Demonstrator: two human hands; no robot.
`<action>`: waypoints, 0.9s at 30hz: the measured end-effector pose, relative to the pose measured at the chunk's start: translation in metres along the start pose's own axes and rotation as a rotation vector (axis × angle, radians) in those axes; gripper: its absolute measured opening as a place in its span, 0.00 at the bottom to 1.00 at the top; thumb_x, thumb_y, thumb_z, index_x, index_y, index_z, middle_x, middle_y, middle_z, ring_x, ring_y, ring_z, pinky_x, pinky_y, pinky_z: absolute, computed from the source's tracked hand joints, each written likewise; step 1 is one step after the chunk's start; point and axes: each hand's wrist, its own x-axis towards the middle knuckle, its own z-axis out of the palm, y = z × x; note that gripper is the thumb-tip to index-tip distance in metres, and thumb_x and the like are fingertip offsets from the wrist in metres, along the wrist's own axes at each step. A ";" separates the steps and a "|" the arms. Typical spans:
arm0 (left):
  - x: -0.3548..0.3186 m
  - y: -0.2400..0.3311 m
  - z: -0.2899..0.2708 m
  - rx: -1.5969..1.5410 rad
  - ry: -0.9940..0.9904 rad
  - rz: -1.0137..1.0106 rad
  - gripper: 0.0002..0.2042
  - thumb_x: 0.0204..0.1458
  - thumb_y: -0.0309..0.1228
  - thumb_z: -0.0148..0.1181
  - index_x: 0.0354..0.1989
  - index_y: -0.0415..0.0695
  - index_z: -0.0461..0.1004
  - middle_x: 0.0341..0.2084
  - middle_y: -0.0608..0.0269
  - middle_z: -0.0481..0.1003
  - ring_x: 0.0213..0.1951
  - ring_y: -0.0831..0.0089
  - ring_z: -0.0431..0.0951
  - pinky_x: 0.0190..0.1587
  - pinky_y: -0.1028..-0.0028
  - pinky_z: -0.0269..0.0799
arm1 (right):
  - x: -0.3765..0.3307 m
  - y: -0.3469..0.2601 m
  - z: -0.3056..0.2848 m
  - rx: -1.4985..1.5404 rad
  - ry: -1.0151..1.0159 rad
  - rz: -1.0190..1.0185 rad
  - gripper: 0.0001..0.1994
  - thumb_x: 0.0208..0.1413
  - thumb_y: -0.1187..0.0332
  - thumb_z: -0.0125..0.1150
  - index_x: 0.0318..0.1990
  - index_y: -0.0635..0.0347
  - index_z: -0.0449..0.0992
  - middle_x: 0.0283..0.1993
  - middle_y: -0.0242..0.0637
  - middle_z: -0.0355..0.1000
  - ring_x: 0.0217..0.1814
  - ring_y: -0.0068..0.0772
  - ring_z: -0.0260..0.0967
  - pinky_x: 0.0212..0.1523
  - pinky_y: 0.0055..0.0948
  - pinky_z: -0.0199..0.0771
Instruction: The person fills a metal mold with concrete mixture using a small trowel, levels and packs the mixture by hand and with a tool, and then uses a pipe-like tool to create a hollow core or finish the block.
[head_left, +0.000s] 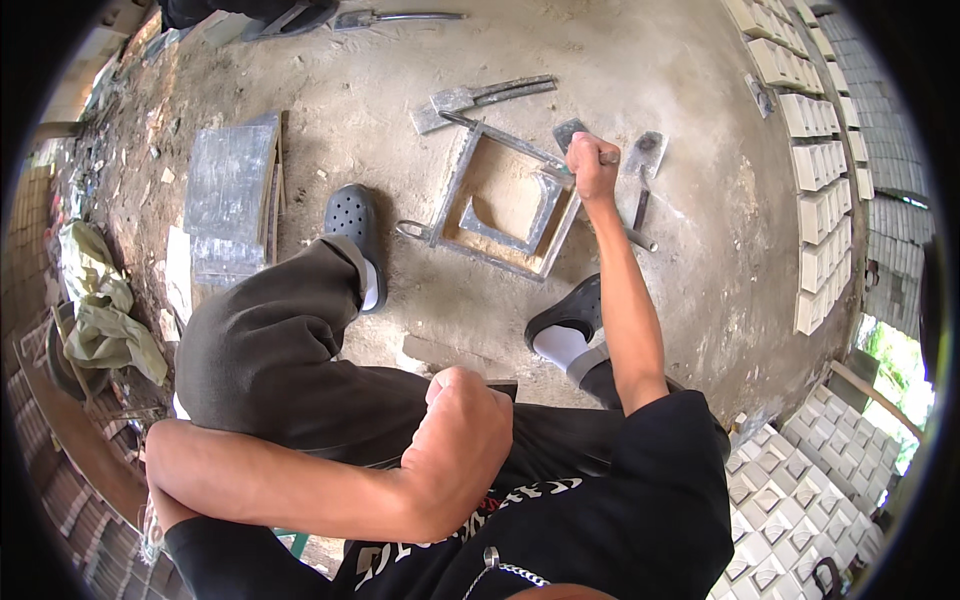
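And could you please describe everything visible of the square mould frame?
The square mould frame looks like worn grey metal, with a loop at its near left corner. It lies flat, askew, on the floor. Inside are pale powder and a grey insert with a curved edge. The right hand is near it; contact is unclear.

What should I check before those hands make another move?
1. Right hand has a grip: ok, closed around a handle.
2. Left hand clear of the metal frame: ok, a fist held well away.
3. Frame lying on the floor: ok.
4. Left clog clear of the frame: ok, apart from it.
5. Sandy material packed firmly inside: cannot tell.
6. Loose trowel outside the frame: ok.
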 end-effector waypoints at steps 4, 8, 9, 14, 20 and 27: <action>-0.002 -0.001 -0.002 -0.014 -0.016 0.033 0.06 0.47 0.33 0.57 0.31 0.46 0.72 0.23 0.71 0.69 0.29 0.76 0.69 0.35 0.72 0.58 | -0.010 0.024 0.001 -0.122 0.064 0.147 0.21 0.61 0.74 0.47 0.13 0.56 0.55 0.13 0.25 0.52 0.15 0.17 0.47 0.17 0.25 0.47; -0.005 -0.001 0.000 -0.009 -0.027 0.046 0.05 0.46 0.32 0.57 0.31 0.46 0.72 0.22 0.70 0.68 0.29 0.75 0.68 0.35 0.72 0.57 | 0.015 -0.005 0.025 -0.054 0.146 0.103 0.22 0.60 0.72 0.49 0.12 0.53 0.55 0.12 0.25 0.51 0.14 0.18 0.47 0.17 0.26 0.49; -0.005 0.000 0.000 -0.021 -0.009 0.029 0.06 0.46 0.32 0.57 0.31 0.45 0.72 0.22 0.70 0.67 0.29 0.75 0.68 0.35 0.72 0.58 | 0.017 -0.013 0.030 0.023 0.200 0.083 0.22 0.61 0.70 0.50 0.13 0.54 0.55 0.12 0.25 0.53 0.14 0.18 0.48 0.17 0.26 0.49; -0.008 0.006 0.004 -0.002 0.010 0.017 0.07 0.46 0.32 0.57 0.32 0.44 0.74 0.23 0.68 0.68 0.29 0.73 0.69 0.36 0.70 0.60 | -0.005 -0.036 0.063 0.126 0.425 0.015 0.23 0.63 0.65 0.51 0.13 0.55 0.56 0.13 0.27 0.55 0.15 0.19 0.51 0.18 0.27 0.50; -0.012 0.001 0.000 -0.032 -0.032 0.076 0.08 0.46 0.31 0.56 0.33 0.42 0.75 0.26 0.65 0.68 0.30 0.71 0.69 0.36 0.68 0.61 | -0.007 0.024 0.065 -0.354 0.469 0.057 0.24 0.61 0.62 0.54 0.12 0.58 0.63 0.12 0.28 0.61 0.15 0.22 0.56 0.20 0.28 0.54; -0.014 0.002 0.002 -0.026 -0.062 0.103 0.09 0.47 0.32 0.56 0.33 0.42 0.76 0.27 0.65 0.68 0.31 0.70 0.69 0.34 0.67 0.60 | -0.006 0.001 0.067 -0.099 0.634 0.056 0.23 0.60 0.63 0.54 0.11 0.56 0.61 0.12 0.30 0.61 0.15 0.23 0.57 0.20 0.29 0.56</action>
